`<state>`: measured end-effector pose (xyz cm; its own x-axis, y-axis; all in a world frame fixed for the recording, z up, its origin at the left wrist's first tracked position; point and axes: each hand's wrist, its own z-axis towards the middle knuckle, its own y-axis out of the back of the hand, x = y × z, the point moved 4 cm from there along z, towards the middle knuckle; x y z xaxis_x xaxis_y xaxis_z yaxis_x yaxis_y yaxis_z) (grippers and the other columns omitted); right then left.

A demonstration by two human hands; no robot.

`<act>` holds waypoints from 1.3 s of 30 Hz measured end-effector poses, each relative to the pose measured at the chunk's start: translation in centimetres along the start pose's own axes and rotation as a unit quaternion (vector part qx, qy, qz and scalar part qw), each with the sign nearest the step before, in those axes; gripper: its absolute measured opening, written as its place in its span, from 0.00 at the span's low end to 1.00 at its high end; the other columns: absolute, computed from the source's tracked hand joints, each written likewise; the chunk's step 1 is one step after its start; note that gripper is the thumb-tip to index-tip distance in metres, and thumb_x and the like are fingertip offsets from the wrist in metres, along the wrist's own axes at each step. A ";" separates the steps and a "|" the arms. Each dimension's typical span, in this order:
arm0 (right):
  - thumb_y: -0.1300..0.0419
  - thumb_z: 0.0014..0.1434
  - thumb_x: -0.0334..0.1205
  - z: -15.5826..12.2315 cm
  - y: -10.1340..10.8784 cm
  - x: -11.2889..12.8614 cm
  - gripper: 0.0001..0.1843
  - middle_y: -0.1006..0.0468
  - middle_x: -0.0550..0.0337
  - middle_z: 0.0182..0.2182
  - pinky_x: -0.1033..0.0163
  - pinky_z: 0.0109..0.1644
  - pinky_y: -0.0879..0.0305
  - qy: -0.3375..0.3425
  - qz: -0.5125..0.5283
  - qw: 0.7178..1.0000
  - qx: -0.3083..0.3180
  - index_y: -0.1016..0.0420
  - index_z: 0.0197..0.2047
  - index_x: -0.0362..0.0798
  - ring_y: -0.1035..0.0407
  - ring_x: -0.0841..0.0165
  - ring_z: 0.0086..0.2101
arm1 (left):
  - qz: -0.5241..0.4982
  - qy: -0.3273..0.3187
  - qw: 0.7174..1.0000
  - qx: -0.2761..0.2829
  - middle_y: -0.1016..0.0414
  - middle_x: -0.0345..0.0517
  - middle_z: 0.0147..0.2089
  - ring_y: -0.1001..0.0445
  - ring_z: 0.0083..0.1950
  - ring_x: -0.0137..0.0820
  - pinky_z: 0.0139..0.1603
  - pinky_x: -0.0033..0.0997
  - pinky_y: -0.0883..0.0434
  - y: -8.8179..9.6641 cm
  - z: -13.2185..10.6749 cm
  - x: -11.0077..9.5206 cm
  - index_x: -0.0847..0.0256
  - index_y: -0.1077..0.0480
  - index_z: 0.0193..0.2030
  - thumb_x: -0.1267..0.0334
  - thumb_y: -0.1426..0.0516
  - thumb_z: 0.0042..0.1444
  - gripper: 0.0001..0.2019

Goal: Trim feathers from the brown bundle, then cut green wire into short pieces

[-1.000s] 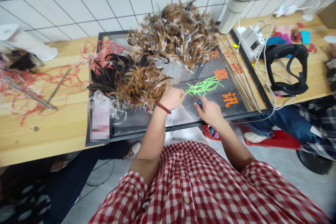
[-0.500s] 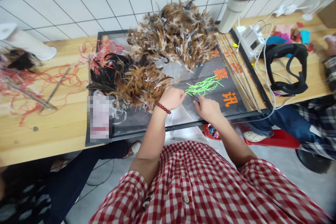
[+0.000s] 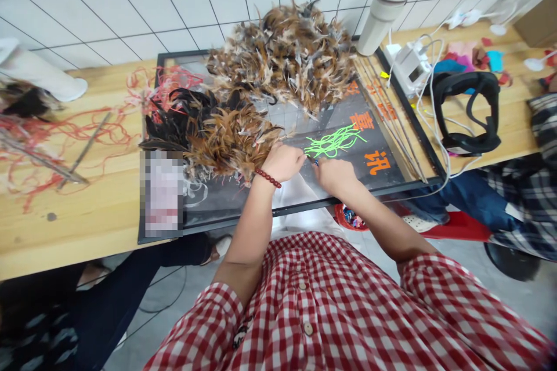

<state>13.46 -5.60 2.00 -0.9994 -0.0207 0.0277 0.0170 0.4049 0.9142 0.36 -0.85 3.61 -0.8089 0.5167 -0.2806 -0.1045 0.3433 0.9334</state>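
Note:
My left hand (image 3: 285, 161), with a bead bracelet at the wrist, is closed on the stems of a bundle of brown feathers (image 3: 226, 140) that fans out to the left on the dark framed board (image 3: 243, 208). Close beside it, my right hand (image 3: 336, 175) is closed round a small blue-handled tool whose tip just shows between the two hands. A tangle of bright green strings (image 3: 333, 144) lies on the board right behind both hands.
A big heap of brown feathers (image 3: 282, 52) and some black feathers (image 3: 178, 116) fill the board's back. Thin sticks (image 3: 387, 116) lie along its right side. A white bottle (image 3: 380, 14), a charger with cables (image 3: 409, 66), a black headset (image 3: 463, 110), red strings (image 3: 65, 133); another person's leg at right.
My right hand has slid left until it almost touches my left hand, hiding most of the blue tool. My left hand and the feather bundle have stayed put.

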 end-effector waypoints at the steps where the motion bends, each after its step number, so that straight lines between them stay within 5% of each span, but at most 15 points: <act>1: 0.57 0.74 0.47 0.0 0.0 0.1 0.26 0.15 0.36 0.47 0.48 0.50 0.25 0.006 -0.003 1.000 0.001 0.23 0.56 0.41 0.18 0.46 0.50 | 0.001 0.000 1.000 0.001 0.14 0.61 0.42 0.17 0.51 0.45 0.64 0.47 0.34 0.0 0.0 0.0 0.63 0.20 0.35 0.60 0.53 0.72 0.22; 10: 0.55 0.73 0.55 0.2 0.5 -1.0 0.28 0.15 0.38 0.50 0.47 0.52 0.26 0.021 0.012 1.000 0.010 0.22 0.55 0.44 0.20 0.44 0.52 | 0.003 0.006 1.000 0.007 0.14 0.59 0.43 0.17 0.51 0.44 0.71 0.49 0.37 -0.1 0.0 0.0 0.64 0.19 0.38 0.61 0.53 0.72 0.22; 23: 0.57 0.75 0.50 0.2 -0.2 -0.4 0.26 0.15 0.39 0.47 0.52 0.49 0.26 0.014 -0.010 1.000 0.002 0.23 0.55 0.45 0.18 0.48 0.50 | 0.013 0.000 1.000 0.005 0.14 0.61 0.44 0.17 0.52 0.45 0.67 0.47 0.35 -0.1 0.1 -0.1 0.65 0.18 0.39 0.62 0.53 0.71 0.22; 29: 0.50 0.72 0.58 -1.1 1.2 -2.7 0.27 0.15 0.37 0.45 0.52 0.47 0.28 -0.003 -0.030 1.000 -0.007 0.28 0.58 0.44 0.18 0.45 0.49 | 0.015 0.002 1.000 -0.006 0.14 0.61 0.42 0.17 0.51 0.44 0.65 0.45 0.34 -0.2 0.2 0.0 0.64 0.18 0.39 0.62 0.53 0.71 0.22; 39: 0.61 0.77 0.47 -2.3 0.1 -2.3 0.25 0.16 0.40 0.44 0.57 0.38 0.35 0.008 -0.067 0.996 -0.051 0.28 0.55 0.43 0.18 0.49 0.44 | 0.012 0.004 1.000 -0.007 0.14 0.60 0.46 0.17 0.53 0.47 0.62 0.46 0.33 -0.1 0.1 0.0 0.63 0.19 0.43 0.63 0.53 0.71 0.20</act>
<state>15.81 -7.64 2.99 -0.9923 -0.0832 -0.0914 -0.1126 0.3031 0.9463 0.44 -0.82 3.46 -0.8154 0.5190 -0.2566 -0.0926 0.3206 0.9427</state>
